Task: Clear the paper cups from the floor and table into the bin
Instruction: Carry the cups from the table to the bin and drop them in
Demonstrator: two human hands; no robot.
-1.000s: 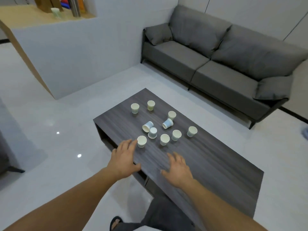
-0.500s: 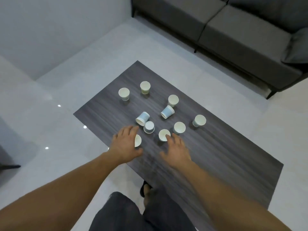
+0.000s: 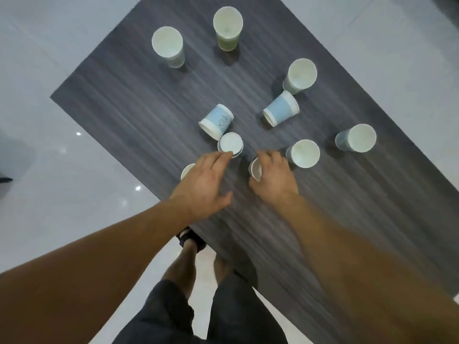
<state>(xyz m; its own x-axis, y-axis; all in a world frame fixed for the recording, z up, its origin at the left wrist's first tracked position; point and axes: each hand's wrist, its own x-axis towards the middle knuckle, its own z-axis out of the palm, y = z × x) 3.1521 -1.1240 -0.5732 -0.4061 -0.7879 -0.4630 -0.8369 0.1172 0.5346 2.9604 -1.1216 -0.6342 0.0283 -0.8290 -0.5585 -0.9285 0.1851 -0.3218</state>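
— Cups first: which one have you got?
— My right grip [image 3: 275, 177] has fingers and thumb curled round the held cup [image 3: 255, 168], a white one tipped so its mouth faces my left grip [image 3: 203, 184]. It is low over the desk [image 3: 139, 100]. Whether its base touches the wood I cannot tell.
— And the left grip?
— Nothing is in it; the fingers are stretched out and the thumb is spread. Under its outer edge a half-hidden cup [image 3: 186, 171] shows only part of its rim. The fingertips reach the near edge of an upturned cup [image 3: 230, 144]. Whether they touch it or are just over it, I cannot tell.
— What lies beyond the grips?
— Just past the upturned cup, seemingly against it, a printed blue cup [image 3: 217, 121] lies on its side. Farther out from my right grip a plain blue cup [image 3: 282, 111] also lies on its side, its base near an upright pale cup [image 3: 300, 75]. Just beside my right knuckles stands a neighbour cup [image 3: 304, 153], and farther out on that side an outer cup [image 3: 357, 138], mouth up. Far ahead of the left grip stand a green cup [image 3: 228, 27] and a grey-blue cup [image 3: 167, 45].
— Below your arms?
— The desk's near edge, pale floor [image 3: 74, 170], my dark shorts [image 3: 169, 306] and a foot in a dark sandal [image 3: 190, 238].
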